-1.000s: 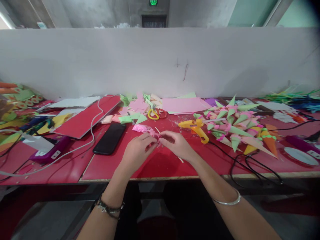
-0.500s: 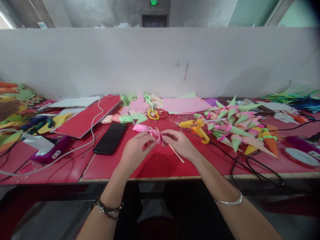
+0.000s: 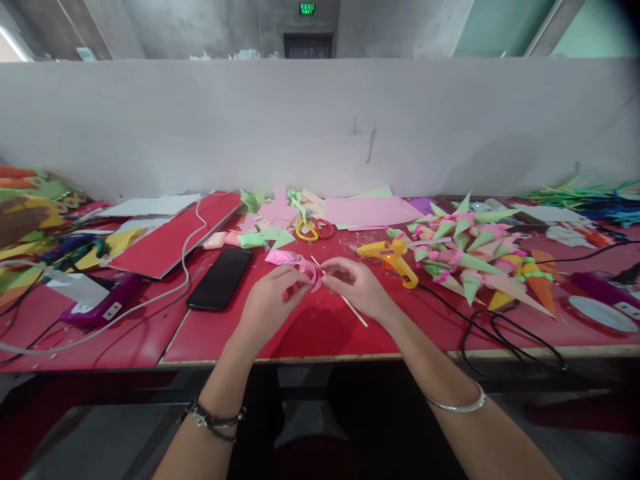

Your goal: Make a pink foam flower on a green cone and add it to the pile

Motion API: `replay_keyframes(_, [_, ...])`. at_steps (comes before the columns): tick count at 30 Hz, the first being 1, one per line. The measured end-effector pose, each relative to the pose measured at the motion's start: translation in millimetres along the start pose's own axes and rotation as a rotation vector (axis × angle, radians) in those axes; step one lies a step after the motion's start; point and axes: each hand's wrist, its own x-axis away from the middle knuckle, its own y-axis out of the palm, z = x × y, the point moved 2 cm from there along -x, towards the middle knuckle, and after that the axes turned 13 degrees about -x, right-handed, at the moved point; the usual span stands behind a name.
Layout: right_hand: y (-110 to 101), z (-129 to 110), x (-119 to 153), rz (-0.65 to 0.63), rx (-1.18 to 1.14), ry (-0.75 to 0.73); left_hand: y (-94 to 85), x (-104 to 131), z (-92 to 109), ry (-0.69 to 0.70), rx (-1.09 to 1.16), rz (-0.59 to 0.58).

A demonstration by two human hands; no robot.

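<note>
Over the middle of the red table, my left hand (image 3: 274,297) pinches a curled pink paper strip (image 3: 316,275) between thumb and fingers. My right hand (image 3: 356,285) is closed at the strip's right side, its fingertips pressed on the edge; exactly what they grip is partly hidden. A thin wooden stick (image 3: 354,311) runs slantwise beneath my right hand, its lower end showing on the table. Just beyond my left fingers lies a shiny pink bundle (image 3: 281,257). To the right of my right hand rests a yellow glue gun (image 3: 393,257).
A black phone (image 3: 220,279) lies left of my hands. Yellow-handled scissors (image 3: 307,230) and pink paper sheets (image 3: 367,211) are behind. Green and pink paper cones (image 3: 465,247) are heaped right, near a black cable (image 3: 493,330). Another person's hand (image 3: 23,217) is at far left.
The pink strip shows as a wider, more open curl between my fingers. My right hand has shifted very slightly left. At the far left, the other person's hand and yellow paper have moved.
</note>
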Motion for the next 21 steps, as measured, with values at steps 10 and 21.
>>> replay_keyframes(10, [1, -3, 1, 0.116, 0.274, -0.160, 1.7, 0, 4, 0.010, 0.024, -0.038])
replay_keyframes(21, [8, -9, 5, 0.194, 0.276, -0.235, 4.6, -1, 11, -0.013, 0.071, -0.041])
